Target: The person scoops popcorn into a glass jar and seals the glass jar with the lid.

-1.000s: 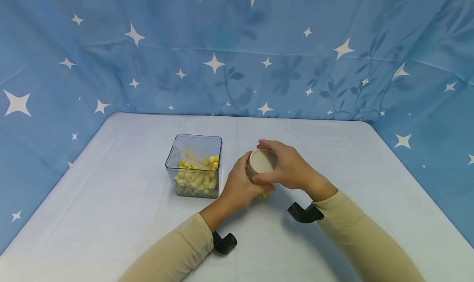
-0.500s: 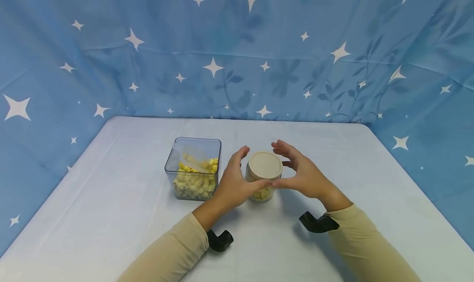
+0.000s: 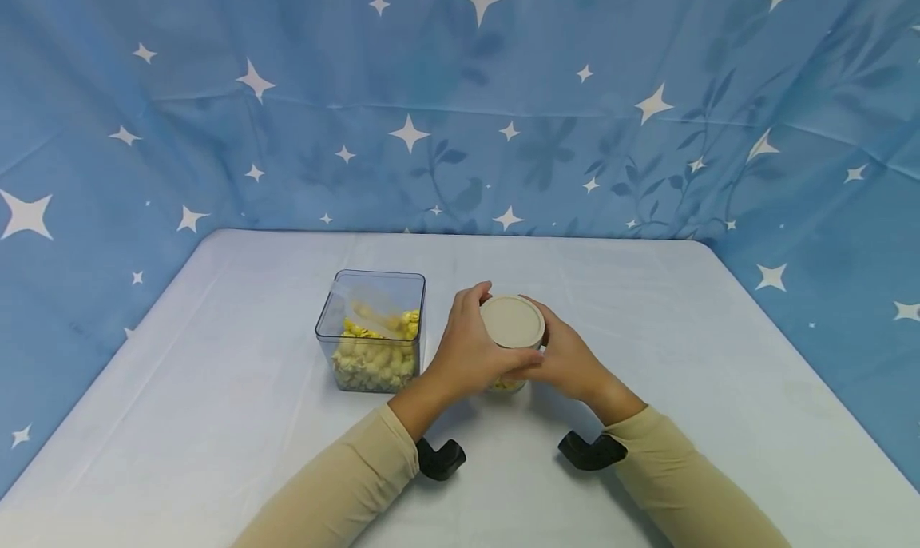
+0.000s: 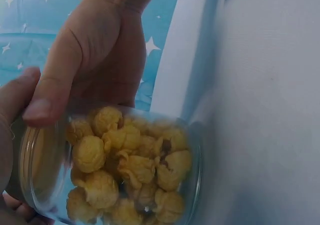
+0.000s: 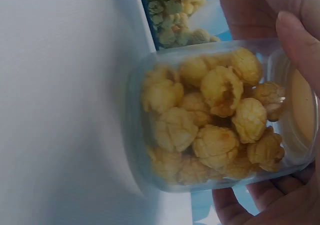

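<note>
A clear jar (image 3: 506, 387) of caramel-coloured popcorn stands upright on the table, its beige lid (image 3: 512, 321) on top. My left hand (image 3: 467, 352) curls round the jar's left side near the lid, thumb across the front. From the right, my right hand (image 3: 571, 360) grips the jar too, its fingers behind the lid and its thumb meeting the left one in front. Both wrist views show the popcorn (image 4: 135, 165) through the jar wall, with fingers gathered at the lid end. Close to the left hand is an open clear square container (image 3: 370, 356), partly filled with yellow popcorn.
Inside the square container lies a pale translucent scoop-like piece (image 3: 374, 316). A white cloth covers the table (image 3: 216, 388), and a blue star-patterned curtain (image 3: 323, 93) hangs behind it. Black curved mounts (image 3: 592, 450) stick out at both wrists.
The right hand, over the lid earlier, opened and drew away to the right, then came back and closed round the jar. The left hand also loosened its fingers and closed again.
</note>
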{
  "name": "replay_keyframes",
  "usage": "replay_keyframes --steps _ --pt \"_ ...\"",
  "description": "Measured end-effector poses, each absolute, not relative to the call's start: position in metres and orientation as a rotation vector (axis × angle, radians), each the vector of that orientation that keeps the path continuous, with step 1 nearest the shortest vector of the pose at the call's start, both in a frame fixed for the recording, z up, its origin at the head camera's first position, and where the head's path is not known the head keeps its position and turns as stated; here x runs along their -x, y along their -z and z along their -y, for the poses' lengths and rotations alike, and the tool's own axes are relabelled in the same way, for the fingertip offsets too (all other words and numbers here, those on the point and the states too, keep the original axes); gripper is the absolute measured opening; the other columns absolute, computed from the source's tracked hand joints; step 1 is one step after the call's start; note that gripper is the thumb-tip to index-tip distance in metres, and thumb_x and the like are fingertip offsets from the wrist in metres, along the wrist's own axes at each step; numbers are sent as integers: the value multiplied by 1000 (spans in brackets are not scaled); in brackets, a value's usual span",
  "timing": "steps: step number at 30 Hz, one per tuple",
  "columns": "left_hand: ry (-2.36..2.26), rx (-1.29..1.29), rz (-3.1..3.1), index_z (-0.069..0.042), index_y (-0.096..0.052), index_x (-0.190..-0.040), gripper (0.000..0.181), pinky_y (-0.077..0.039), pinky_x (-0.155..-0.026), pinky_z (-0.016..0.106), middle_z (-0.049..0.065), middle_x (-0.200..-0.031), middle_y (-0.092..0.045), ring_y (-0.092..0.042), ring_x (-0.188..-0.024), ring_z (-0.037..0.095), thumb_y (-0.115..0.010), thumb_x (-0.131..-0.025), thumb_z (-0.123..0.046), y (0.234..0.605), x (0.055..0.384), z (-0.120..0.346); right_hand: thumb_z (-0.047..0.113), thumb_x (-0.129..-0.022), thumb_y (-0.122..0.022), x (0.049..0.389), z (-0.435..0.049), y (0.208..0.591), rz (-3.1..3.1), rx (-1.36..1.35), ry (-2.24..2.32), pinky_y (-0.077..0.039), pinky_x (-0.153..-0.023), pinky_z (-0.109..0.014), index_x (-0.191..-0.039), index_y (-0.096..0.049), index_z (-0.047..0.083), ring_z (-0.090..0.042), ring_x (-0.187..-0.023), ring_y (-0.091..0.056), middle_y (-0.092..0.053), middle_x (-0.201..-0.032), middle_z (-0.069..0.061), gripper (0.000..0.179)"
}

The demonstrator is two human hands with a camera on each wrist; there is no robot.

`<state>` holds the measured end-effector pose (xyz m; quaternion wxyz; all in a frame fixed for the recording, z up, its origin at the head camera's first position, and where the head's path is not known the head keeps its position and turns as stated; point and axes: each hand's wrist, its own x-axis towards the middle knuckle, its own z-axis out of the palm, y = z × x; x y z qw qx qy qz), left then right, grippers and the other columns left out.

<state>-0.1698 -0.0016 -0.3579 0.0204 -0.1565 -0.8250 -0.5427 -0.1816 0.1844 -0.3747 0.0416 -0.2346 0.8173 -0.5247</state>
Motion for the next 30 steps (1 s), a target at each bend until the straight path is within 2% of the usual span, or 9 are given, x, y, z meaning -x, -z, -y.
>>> replay_keyframes --steps 4,9,13,16,20,24,30 --pt "1703 556 2568 -8 -28 -155 102 -47 -93 43 9 -143 -39 -50 -116 23 -85 -77 -40 359 172 6 15 -76 -87 180 -182 376 -2548 688 1587 -41 -100 -58 -153 -34 5 -33 -127 -49 -49 -142 -14 93" --pt "1782 694 2595 -9 -25 -157 98 -47 -94 42 8 -146 -40 -52 -118 22 -81 -81 -35 357 177 15 16 -81 -82 180 -184 376 -2546 707 1577 -39 -101 -61 -153 -32 3 -36 -129 -47 -47 -144 -17 89" --pt "1816 780 2611 -8 -20 -159 101 -44 -99 44 7 -152 -36 -49 -123 22 -79 -81 -33 357 182 18 17 -81 -82 181 -184 377 -2534 712 1584 -39 -102 -61 -153 -31 0 -37 -129 -47 -47 -144 -19 90" --pt "1825 756 2609 -10 -17 -160 107 -42 -101 46 4 -155 -32 -47 -126 22 -82 -79 -36 357 182 18 18 -79 -84 180 -184 376 -2555 686 1569 -39 -102 -61 -153 -31 1 -36 -128 -48 -48 -143 -18 92" --pt "1750 646 2615 -13 -22 -159 111 -41 -102 48 4 -149 -37 -47 -126 22 -88 -75 -42 357 179 19 23 -75 -90 177 -182 374 -2620 629 1520 -41 -101 -58 -153 -35 4 -31 -125 -51 -52 -140 -13 97" --pt "1679 651 2625 -9 -27 -156 104 -40 -103 48 7 -143 -43 -47 -125 22 -87 -77 -40 356 179 21 28 -73 -92 174 -183 372 -2692 583 1464 -44 -99 -55 -151 -38 5 -30 -123 -54 -54 -139 -11 97" --pt "1749 777 2655 -10 -28 -157 91 -39 -105 47 5 -152 -39 -46 -131 20 -78 -83 -27 353 181 23 26 -75 -90 178 -189 371 -2667 629 1454 -42 -101 -56 -150 -40 4 -32 -127 -51 -53 -140 -12 93"
